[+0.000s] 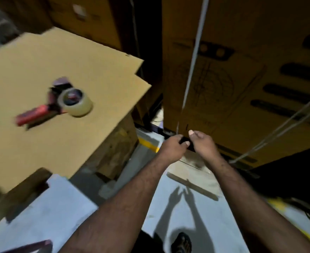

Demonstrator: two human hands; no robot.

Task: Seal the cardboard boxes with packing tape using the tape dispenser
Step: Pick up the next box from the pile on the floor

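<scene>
A red-handled tape dispenser [53,105] with a roll of clear tape lies on its side on a flat cardboard sheet [95,70] at the left, well away from both hands. A tall printed cardboard box [241,79] stands at the right with a white strap [192,61] running down its face. At the strap's lower end my left hand [174,144] and my right hand [202,143] meet, fingers curled around a small dark object [184,140]. What that object is cannot be made out.
More brown boxes [88,17] are stacked behind the sheet. Two thin cords [282,128] slant across the big box's right side. The grey floor has a yellow line [150,144], a flattened cardboard scrap [196,178] and my foot [182,242] below.
</scene>
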